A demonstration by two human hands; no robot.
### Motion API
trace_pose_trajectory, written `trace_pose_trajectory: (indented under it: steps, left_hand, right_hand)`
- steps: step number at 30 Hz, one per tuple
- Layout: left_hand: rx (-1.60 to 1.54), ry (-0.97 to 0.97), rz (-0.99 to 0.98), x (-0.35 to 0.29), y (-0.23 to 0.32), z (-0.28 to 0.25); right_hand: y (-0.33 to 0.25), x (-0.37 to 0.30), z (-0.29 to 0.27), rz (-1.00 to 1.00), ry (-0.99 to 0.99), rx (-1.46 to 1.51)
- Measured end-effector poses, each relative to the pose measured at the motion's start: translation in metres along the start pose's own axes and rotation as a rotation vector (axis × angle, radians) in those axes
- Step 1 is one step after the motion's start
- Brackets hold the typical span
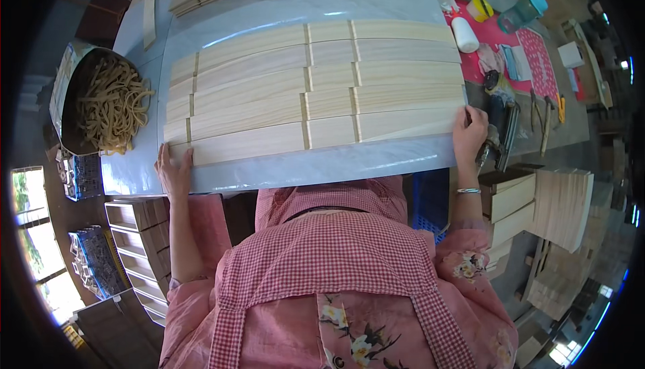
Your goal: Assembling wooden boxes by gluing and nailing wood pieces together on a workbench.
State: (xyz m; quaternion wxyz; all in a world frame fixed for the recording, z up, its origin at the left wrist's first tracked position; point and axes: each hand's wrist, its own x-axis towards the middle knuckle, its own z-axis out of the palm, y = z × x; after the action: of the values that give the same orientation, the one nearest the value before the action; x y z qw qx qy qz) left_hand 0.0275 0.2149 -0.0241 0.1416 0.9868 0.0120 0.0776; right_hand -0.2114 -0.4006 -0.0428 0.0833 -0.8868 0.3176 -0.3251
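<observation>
With the left hand (175,173) spread at one end and the right hand (471,134) curled at the other, its pinch unclear, the nearest grooved board (248,146) between them could skew if pushed unevenly.

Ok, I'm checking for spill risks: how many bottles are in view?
2: a white bottle on the pink mat, right of the wooden boards, and a teal-lidded bottle farther up and right. Others may be hidden in the dark edges.
</observation>
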Motion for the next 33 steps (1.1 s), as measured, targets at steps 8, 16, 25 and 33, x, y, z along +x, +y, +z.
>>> trace_pose_trajectory:
  steps: [8, 16, 25, 33]
  left_hand:
    - [-0.055, -0.002, 0.039, 0.010, -0.002, 0.003]
    - [0.117, 0.019, 0.098, 0.075, -0.009, 0.033]
    - [-0.034, 0.105, -0.019, 0.058, 0.015, 0.031]
    - [-0.060, 0.104, -0.026, 0.060, 0.003, 0.035]
  right_hand:
    - [0.001, 0.013, -0.004, 0.030, -0.020, -0.006]
    - [-0.005, 0.051, 0.045, 0.055, 0.032, -0.137]
    - [-0.009, 0.050, 0.042, 0.082, 0.039, -0.082]
    - [-0.012, 0.053, 0.043, 0.116, -0.011, -0.099]
